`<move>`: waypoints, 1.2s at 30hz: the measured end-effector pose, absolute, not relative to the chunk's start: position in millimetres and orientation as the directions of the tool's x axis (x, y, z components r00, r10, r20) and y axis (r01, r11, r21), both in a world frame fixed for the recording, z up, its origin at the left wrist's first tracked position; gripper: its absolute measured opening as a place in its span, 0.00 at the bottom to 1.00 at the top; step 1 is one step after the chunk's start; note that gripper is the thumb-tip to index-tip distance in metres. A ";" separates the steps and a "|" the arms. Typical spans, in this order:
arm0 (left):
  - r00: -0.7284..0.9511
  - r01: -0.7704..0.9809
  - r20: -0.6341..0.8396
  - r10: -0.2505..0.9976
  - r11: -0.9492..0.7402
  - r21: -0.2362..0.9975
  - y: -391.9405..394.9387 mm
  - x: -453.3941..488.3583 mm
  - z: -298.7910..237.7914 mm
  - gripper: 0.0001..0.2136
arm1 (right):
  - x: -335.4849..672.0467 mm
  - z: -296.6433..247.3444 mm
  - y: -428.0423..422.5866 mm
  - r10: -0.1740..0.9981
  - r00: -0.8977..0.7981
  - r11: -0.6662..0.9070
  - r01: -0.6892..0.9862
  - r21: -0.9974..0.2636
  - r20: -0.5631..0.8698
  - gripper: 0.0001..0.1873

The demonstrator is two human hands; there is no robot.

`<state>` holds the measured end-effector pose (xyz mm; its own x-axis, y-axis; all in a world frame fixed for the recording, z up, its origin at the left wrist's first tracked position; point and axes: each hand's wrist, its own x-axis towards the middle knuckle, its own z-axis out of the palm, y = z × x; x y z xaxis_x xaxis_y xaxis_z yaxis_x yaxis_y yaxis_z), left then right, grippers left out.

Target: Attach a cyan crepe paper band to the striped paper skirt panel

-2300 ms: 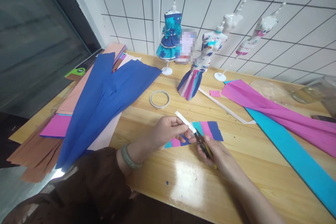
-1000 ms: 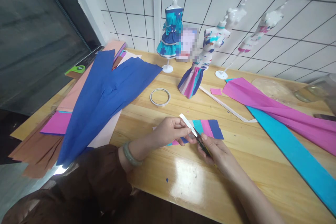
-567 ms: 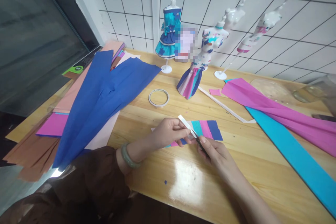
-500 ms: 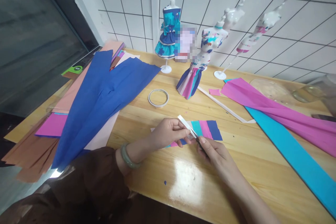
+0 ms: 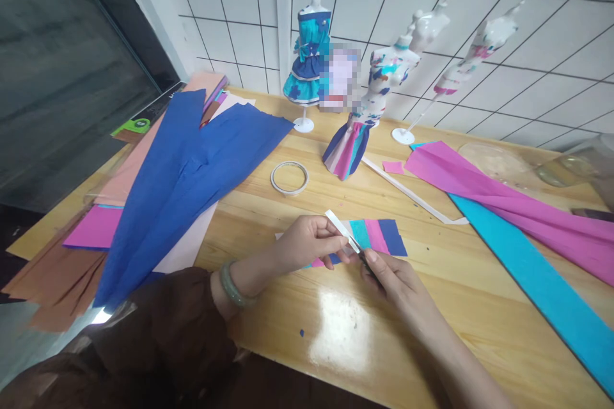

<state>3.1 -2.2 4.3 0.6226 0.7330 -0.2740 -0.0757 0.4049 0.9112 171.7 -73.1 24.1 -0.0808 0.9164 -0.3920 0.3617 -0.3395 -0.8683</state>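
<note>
My left hand pinches a narrow white strip that slants up and to the left, just above the table. My right hand is closed round small dark scissors whose tips meet the strip's lower end. Under both hands lies a striped paper piece in teal, pink and blue, flat on the wooden table. A green bangle is on my left wrist.
A tape roll lies behind my hands. Three small mannequins stand at the back, two dressed. Blue crepe sheets cover the left, pink crepe paper and a teal band the right. A long white strip lies between.
The scissor blades, open 2.3 s ago, have closed at the strip's lower end. My hands have stayed in nearly the same place; the view shifted slightly.
</note>
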 end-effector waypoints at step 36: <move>0.609 -0.089 -0.290 0.738 0.427 0.900 -3.5 5.4 -2.3 0.11 | 170.8 25.9 -70.8 0.956 0.016 -0.272 0.432 -0.860 -0.294 0.26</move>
